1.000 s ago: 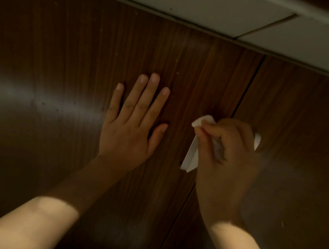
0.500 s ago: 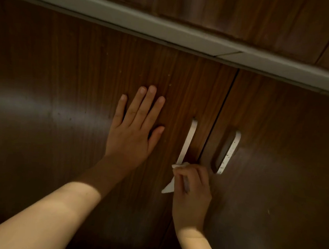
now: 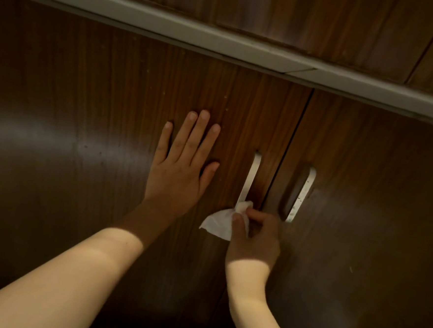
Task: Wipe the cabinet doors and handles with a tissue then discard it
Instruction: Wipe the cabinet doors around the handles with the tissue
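White tissue [image 3: 220, 223] pinched in right hand [image 3: 254, 237] at handle's [image 3: 248, 181] base, left hand [image 3: 179, 171] flat, released.

Doors [image 3: 111, 120]: you see dark wood grain, glossy, speckled.
Handles [image 3: 249, 179]: pale, smooth, metal-looking.
Tissue [image 3: 219, 224]: white, soft, crumpled paper.
Trim [image 3: 193, 36]: matt, pale.

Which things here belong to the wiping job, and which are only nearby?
Job: tissue in the right hand; left handle; right handle; left door, under the flat left hand; right door.

Nearby: pale trim; upper panel.
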### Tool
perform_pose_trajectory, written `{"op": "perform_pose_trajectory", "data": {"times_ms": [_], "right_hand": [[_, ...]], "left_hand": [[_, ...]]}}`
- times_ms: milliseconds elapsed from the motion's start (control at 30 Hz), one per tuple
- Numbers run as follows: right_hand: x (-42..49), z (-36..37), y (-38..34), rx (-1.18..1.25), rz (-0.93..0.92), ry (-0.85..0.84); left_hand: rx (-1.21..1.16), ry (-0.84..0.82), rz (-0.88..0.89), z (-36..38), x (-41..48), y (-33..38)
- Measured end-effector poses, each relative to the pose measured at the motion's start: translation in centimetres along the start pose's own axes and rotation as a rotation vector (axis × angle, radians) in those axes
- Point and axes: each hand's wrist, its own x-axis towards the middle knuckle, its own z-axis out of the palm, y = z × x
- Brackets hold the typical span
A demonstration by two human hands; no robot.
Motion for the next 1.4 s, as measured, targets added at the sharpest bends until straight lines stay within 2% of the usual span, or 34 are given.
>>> {"op": "perform_pose_trajectory", "data": {"times_ms": [167, 333, 467, 567, 633, 733, 933, 1233, 1333, 1400], "right_hand": [[-0.1, -0.3, 0.4, 0.025, 0.207, -0.099], [0.5, -0.4, -0.1, 0.139, 0.27, -0.023], [0.3, -1.7, -1.3, 0.113, 0.168, -0.108], [1.3, -2.7, -3.2, 0.107, -0.025, -0.086], [2.2, -2.4, -4.0, 0.015, -0.166, -0.087], [2.3, -1.8, -2.9, -0.139, -0.253, -0.135], [1.8, -1.7, -0.5, -0.236, -0.236, -0.255], [2.2, -1.9, -1.5, -0.581, -0.323, -0.361], [2.5, -1.8, -2.7, -0.649, -0.273, -0.411], [2.9, -2.1, -3.5, -0.525, -0.157, -0.438]], "left_hand": [[0.005, -0.003, 0.0, -0.1, 0.0, 0.0], [-0.002, -0.009, 0.001, -0.1, 0.0, -0.1], [0.005, -0.004, 0.0, 0.0, 0.0, -0.1], [0.01, 0.003, 0.005, 0.0, 0.0, 0.0], [0.009, 0.008, 0.005, 0.0, 0.0, 0.0], [0.002, 0.009, 0.004, 0.0, 0.0, -0.1], [0.008, 0.011, 0.003, 0.1, 0.0, -0.1], [0.018, 0.029, 0.006, 0.0, -0.1, 0.0], [0.025, 0.019, 0.008, -0.1, -0.1, 0.0], [0.023, 0.011, 0.006, 0.0, -0.1, 0.0]]}}
